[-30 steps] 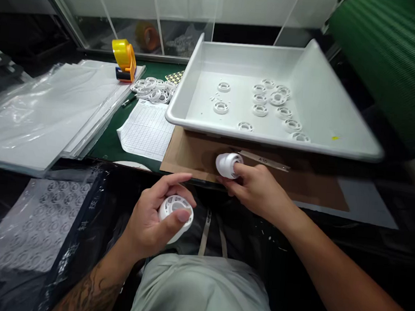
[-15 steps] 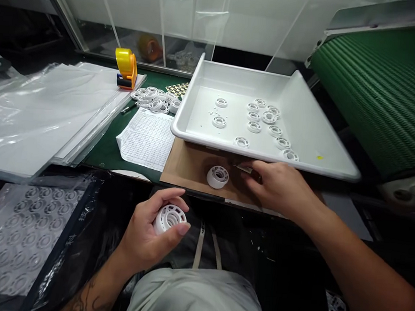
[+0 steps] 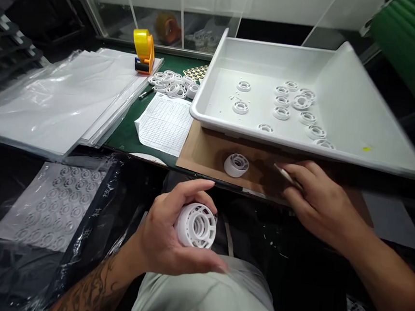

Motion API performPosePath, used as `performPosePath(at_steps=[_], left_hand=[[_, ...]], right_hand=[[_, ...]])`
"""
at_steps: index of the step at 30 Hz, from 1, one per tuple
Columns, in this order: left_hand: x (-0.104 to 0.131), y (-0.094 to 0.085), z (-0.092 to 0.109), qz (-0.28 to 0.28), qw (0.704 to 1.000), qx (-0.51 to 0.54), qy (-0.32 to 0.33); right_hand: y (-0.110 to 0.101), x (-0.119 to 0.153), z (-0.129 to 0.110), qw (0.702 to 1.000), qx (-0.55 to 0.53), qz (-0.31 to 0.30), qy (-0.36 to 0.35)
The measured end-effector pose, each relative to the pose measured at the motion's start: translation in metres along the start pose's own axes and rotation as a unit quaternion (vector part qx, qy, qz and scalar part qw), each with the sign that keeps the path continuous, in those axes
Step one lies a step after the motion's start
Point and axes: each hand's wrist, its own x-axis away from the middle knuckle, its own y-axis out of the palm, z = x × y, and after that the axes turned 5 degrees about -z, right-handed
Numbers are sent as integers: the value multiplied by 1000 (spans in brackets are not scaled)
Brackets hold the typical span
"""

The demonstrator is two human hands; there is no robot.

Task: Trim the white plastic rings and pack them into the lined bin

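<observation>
My left hand [image 3: 171, 232] cradles a white slotted plastic ring [image 3: 197, 225] above my lap, its open face turned toward me. Fingers and thumb curve around the ring's side. Farther right, my right hand [image 3: 316, 199] pinches a thin knife-like tool [image 3: 287, 176] with a pale, narrow tip pointing left; most of its handle is hidden by the fingers. Between the hands, another white ring piece [image 3: 236, 166] rests on the brown cardboard [image 3: 203, 148] at the table's front edge.
A white tray [image 3: 267, 139] holding several loose rings stands behind the cardboard. More rings [image 3: 173, 85] are heaped by a gridded sheet [image 3: 164, 125] and a yellow tape dispenser [image 3: 144, 51]. Plastic-wrapped sheets [image 3: 41, 97] lie left; a green conveyor belt [image 3: 412, 52] is at upper right.
My left hand has brought its ring up and to the right, nearer the camera. My right hand, still with the tool, has moved right, away from the ring on the cardboard. The view has shifted.
</observation>
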Motion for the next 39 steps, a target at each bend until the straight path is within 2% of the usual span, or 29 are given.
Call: performPosePath(at_steps=[1,2,4,6,9,14,17,22,28,34,39], left_hand=[[-1,1,-1,-4,1000,1,1],[-2,2,-2,-11,1000,0,1],[-5,5,-4,-28,1000,-4,-3],[-7,6,-5,-41,999,-8,-19],[-7,8,-5,-51,998,-17,-35],[-4,14,-1,-61,997,-32,-22],[-4,16,6,-74,996,-44,-36],[-4,15,16,-92,992,-59,-58],[-4,17,14,-98,992,-69,-44],[-5,19,15,-90,993,-67,-39],[-5,19,17,-96,992,-79,-24]], right_hand=[[2,10,-9,991,-110,34,-62],[6,17,-21,969,-211,44,-118],[14,25,-44,917,-341,35,-202],[22,26,-63,886,-392,37,-245],[27,26,-78,867,-427,46,-251],[22,32,-84,870,-412,4,-271],[20,33,-86,882,-368,23,-292],[24,34,-89,883,-360,36,-300],[29,37,-88,872,-379,35,-308],[25,39,-87,861,-413,17,-298],[24,40,-89,863,-410,9,-295]])
